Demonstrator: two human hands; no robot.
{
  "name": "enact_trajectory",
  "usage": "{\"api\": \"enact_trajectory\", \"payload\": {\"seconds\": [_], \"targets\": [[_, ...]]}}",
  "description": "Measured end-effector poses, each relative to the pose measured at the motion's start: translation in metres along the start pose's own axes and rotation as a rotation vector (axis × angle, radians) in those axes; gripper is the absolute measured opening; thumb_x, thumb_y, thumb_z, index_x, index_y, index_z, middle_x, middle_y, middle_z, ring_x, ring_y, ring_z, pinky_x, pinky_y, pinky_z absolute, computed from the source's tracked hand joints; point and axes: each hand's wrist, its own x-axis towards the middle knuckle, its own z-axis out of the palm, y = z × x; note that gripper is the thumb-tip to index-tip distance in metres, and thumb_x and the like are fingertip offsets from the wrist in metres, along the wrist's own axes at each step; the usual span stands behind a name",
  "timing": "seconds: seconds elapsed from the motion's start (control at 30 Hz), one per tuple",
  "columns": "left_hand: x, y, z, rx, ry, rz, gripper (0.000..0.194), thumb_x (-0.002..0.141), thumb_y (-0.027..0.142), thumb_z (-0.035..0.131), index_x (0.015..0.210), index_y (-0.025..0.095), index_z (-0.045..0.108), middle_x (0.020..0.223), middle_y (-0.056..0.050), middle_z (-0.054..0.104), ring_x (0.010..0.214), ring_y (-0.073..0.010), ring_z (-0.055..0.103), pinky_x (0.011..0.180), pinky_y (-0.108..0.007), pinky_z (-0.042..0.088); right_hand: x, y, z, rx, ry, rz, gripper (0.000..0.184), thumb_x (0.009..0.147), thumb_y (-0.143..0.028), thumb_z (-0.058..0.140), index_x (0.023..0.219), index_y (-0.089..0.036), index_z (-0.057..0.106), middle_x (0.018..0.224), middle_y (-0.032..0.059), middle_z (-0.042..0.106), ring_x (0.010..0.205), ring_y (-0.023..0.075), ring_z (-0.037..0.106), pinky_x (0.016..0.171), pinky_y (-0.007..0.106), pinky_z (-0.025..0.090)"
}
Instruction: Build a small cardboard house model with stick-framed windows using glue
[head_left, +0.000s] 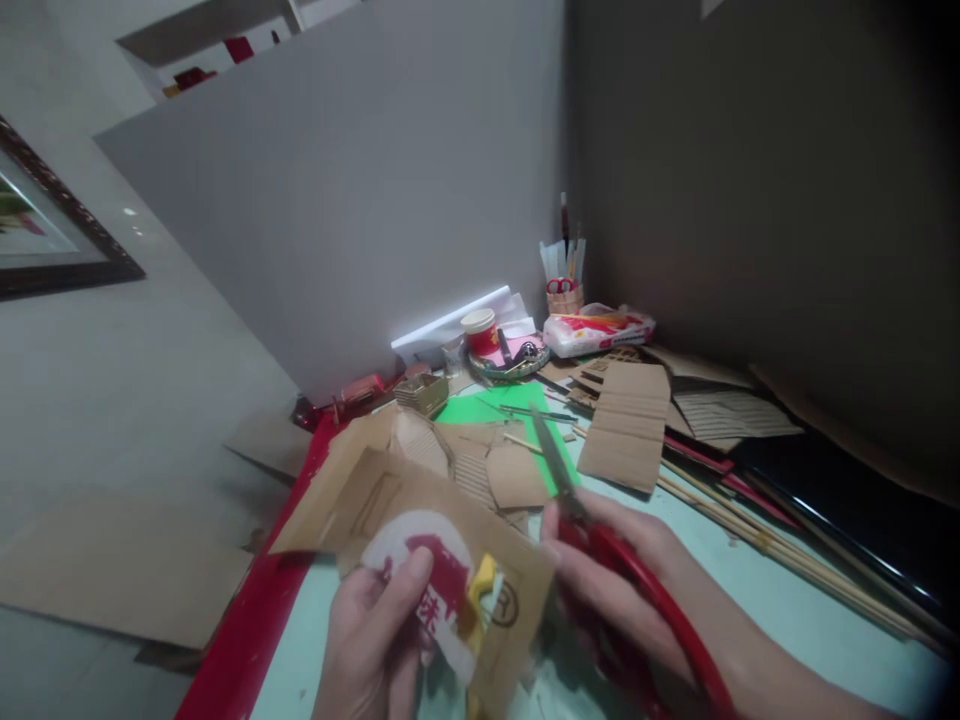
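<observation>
My left hand [382, 635] grips a brown cardboard piece [517, 560], thumb pressed on its printed face. The print includes a white round patch, a red block with white characters, a yellow shape and a small dark circle mark. In my right hand [637, 570] is a pair of red-handled scissors [559, 470], blades pointing up and away from me. The blades look closed together and lie just beyond the cardboard's right edge, with nothing visible between them. Behind them lies a bright green sheet [544, 400], and more cut cardboard [517, 475] lies past the held piece.
A corrugated cardboard piece [626, 425] lies right of the scissors, near long thin sticks [780, 545] and a glossy black object [847, 510]. Farther back are a red paper cup [481, 335], a tissue pack [598, 333] and a pen holder [565, 298]. Grey panels [420, 180] rise behind.
</observation>
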Motion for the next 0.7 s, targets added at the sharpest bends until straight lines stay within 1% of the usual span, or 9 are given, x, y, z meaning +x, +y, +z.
{"api": "enact_trajectory", "payload": {"seconds": [0.07, 0.13, 0.2, 0.27, 0.37, 0.43, 0.57, 0.63, 0.7], "targets": [[-0.001, 0.0, 0.001, -0.019, 0.022, -0.002, 0.023, 0.069, 0.024, 0.094, 0.083, 0.015, 0.078, 0.06, 0.002, 0.071, 0.049, -0.0119, 0.063, 0.054, -0.022, 0.052, 0.003, 0.002, 0.001, 0.167, 0.016, 0.044, 0.034, 0.088, -0.049, 0.076, 0.092, -0.024, 0.052, 0.063, -0.0079, 0.052, 0.048, 0.0101, 0.046, 0.045, 0.02, 0.038], [-0.003, 0.0, 0.003, -0.013, 0.014, -0.018, 0.024, 0.072, 0.023, 0.091, 0.091, 0.015, 0.079, 0.071, -0.002, 0.077, 0.062, -0.0178, 0.073, 0.07, -0.029, 0.059, 0.005, 0.005, 0.001, 0.232, 0.046, 0.055, 0.038, 0.084, -0.048, 0.081, 0.091, -0.024, 0.053, 0.065, -0.0071, 0.055, 0.051, 0.0103, 0.049, 0.047, 0.019, 0.04], [-0.004, -0.001, 0.004, 0.013, -0.053, -0.06, 0.024, 0.074, 0.024, 0.09, 0.093, 0.015, 0.08, 0.076, -0.006, 0.079, 0.073, -0.023, 0.077, 0.081, -0.035, 0.06, 0.006, 0.005, -0.001, 0.209, 0.029, 0.051, 0.036, 0.085, -0.046, 0.081, 0.091, -0.024, 0.054, 0.064, -0.007, 0.056, 0.051, 0.0103, 0.05, 0.047, 0.019, 0.04], [-0.005, 0.0, 0.003, 0.063, -0.145, -0.11, 0.026, 0.076, 0.028, 0.087, 0.098, 0.015, 0.081, 0.078, -0.008, 0.08, 0.078, -0.0259, 0.078, 0.084, -0.037, 0.059, 0.005, 0.004, -0.003, 0.165, -0.029, 0.046, 0.032, 0.088, -0.042, 0.08, 0.091, -0.023, 0.054, 0.062, -0.0077, 0.056, 0.051, 0.0099, 0.05, 0.047, 0.018, 0.039], [-0.007, 0.002, -0.001, 0.195, -0.233, -0.187, 0.033, 0.078, 0.034, 0.085, 0.105, 0.015, 0.081, 0.081, -0.009, 0.08, 0.082, -0.0266, 0.076, 0.082, -0.035, 0.057, 0.002, -0.002, -0.006, 0.137, -0.118, 0.052, 0.03, 0.091, -0.037, 0.078, 0.093, -0.024, 0.051, 0.059, -0.0092, 0.054, 0.05, 0.0094, 0.047, 0.047, 0.018, 0.038], [-0.009, 0.003, -0.005, 0.27, -0.252, -0.224, 0.035, 0.078, 0.036, 0.085, 0.107, 0.018, 0.081, 0.082, -0.006, 0.08, 0.08, -0.0237, 0.074, 0.081, -0.033, 0.055, -0.001, -0.007, -0.007, 0.074, -0.154, 0.046, 0.028, 0.093, -0.038, 0.076, 0.094, -0.024, 0.052, 0.06, -0.009, 0.052, 0.051, 0.0101, 0.046, 0.048, 0.02, 0.037], [-0.01, 0.004, -0.01, 0.341, -0.319, -0.264, 0.036, 0.074, 0.038, 0.086, 0.105, 0.02, 0.082, 0.074, -0.002, 0.074, 0.07, -0.0195, 0.066, 0.07, -0.028, 0.05, -0.006, -0.01, -0.006, -0.081, -0.071, -0.054, 0.036, 0.088, -0.054, 0.077, 0.085, -0.024, 0.057, 0.063, -0.0058, 0.051, 0.054, 0.0123, 0.044, 0.048, 0.023, 0.037], [-0.011, 0.005, -0.01, 0.365, -0.343, -0.279, 0.036, 0.072, 0.038, 0.086, 0.102, 0.019, 0.083, 0.073, -0.003, 0.073, 0.069, -0.0196, 0.065, 0.066, -0.027, 0.048, -0.007, -0.008, -0.006, -0.05, -0.041, -0.054, 0.044, 0.088, -0.063, 0.074, 0.081, -0.024, 0.055, 0.064, -0.0051, 0.05, 0.055, 0.0125, 0.042, 0.048, 0.023, 0.037], [-0.011, 0.008, -0.009, 0.339, -0.355, -0.315, 0.035, 0.068, 0.037, 0.088, 0.097, 0.017, 0.085, 0.071, -0.004, 0.074, 0.066, -0.0179, 0.063, 0.064, -0.026, 0.047, -0.007, -0.004, -0.006, 0.006, -0.072, -0.024, 0.042, 0.091, -0.062, 0.07, 0.083, -0.024, 0.054, 0.063, -0.0055, 0.049, 0.055, 0.012, 0.042, 0.048, 0.021, 0.037]]}}
